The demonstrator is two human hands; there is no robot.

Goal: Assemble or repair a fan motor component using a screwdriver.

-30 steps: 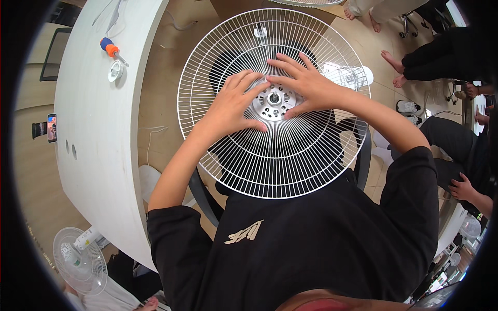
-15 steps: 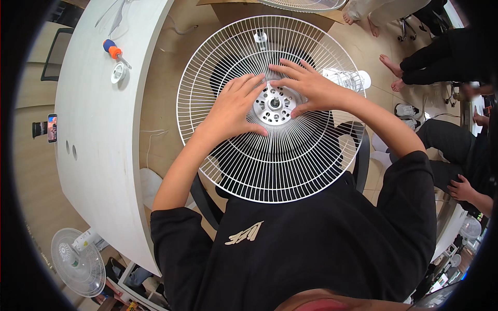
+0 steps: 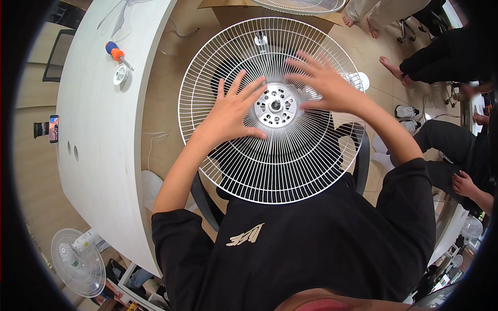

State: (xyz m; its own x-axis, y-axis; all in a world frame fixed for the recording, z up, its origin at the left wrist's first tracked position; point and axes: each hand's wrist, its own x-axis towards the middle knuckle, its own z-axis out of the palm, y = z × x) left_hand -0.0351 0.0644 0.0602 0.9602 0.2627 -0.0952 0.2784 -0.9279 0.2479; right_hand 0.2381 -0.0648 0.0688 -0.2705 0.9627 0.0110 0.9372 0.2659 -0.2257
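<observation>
A round white wire fan grille [image 3: 272, 176] lies face up in front of my body. At its middle sits a white motor hub plate [image 3: 275, 121] with a metal shaft [image 3: 276, 105] poking through. My left hand [image 3: 236, 111], fingers spread, is over the wires just left of the hub and holds nothing. To the right of the hub my right hand [image 3: 324, 85] is also open, its fingertips blurred by motion. Whether either palm touches the wires I cannot tell.
On the white table [image 3: 104, 155] at left lie a blue-and-orange screwdriver [image 3: 115, 52], a small round white part [image 3: 121, 75] and clear fan blades [image 3: 119, 18]. A phone [image 3: 53, 128] stands by its edge. Another grille [image 3: 301, 5] lies ahead; seated people's legs [image 3: 425, 65] are at right.
My right hand has moved away from the hub to the right, its fingers opening wider. My left hand's fingers have spread further apart while staying in nearly the same place.
</observation>
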